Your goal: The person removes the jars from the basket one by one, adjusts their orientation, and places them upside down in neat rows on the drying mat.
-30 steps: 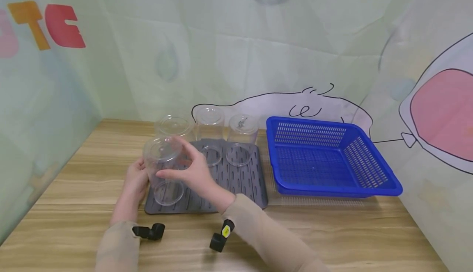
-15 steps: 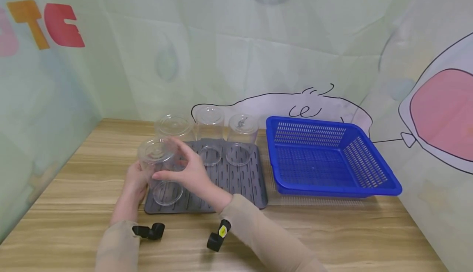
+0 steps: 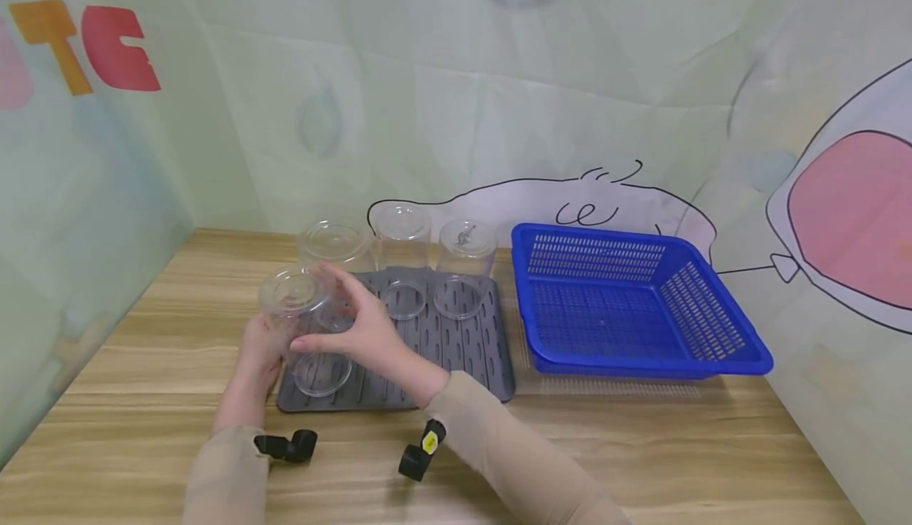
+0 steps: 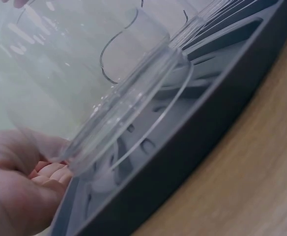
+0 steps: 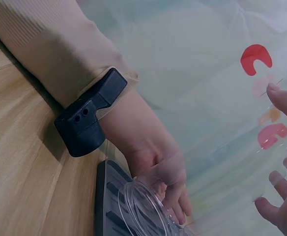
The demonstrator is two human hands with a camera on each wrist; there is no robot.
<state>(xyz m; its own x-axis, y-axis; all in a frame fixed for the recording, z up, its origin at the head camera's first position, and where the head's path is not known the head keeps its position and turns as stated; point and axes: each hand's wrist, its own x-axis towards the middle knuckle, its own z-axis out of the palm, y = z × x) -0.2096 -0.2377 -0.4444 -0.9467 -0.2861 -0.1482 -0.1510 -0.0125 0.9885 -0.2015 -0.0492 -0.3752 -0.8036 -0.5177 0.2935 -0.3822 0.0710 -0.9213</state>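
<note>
A clear plastic cup (image 3: pixel 294 294) stands upside down at the near left of a grey ribbed mat (image 3: pixel 456 359), leaning to the left. My right hand (image 3: pixel 374 343) grips its right side, thumb low and fingers higher up. On its left side, my left hand (image 3: pixel 258 351) holds the cup low down, its fingers partly hidden. The left wrist view shows the thumb of the left hand (image 4: pixel 15 177) at the cup's lower rim, close over the mat edge. In the right wrist view, the right hand's fingertips (image 5: pixel 277 179) spread against the clear wall.
Behind, three more clear cups stand upside down: a wide one (image 3: pixel 336 244), a middle one (image 3: pixel 403 228) and a marked one (image 3: pixel 466 244). A blue perforated basket (image 3: pixel 637 367) sits to the right on the wooden table (image 3: pixel 570 446). A printed cloth (image 3: pixel 427 129) hangs behind.
The cup's upper end has moved left and slightly down, so it leans more. My right hand has followed a little to the left. The left hand stays nearly in place.
</note>
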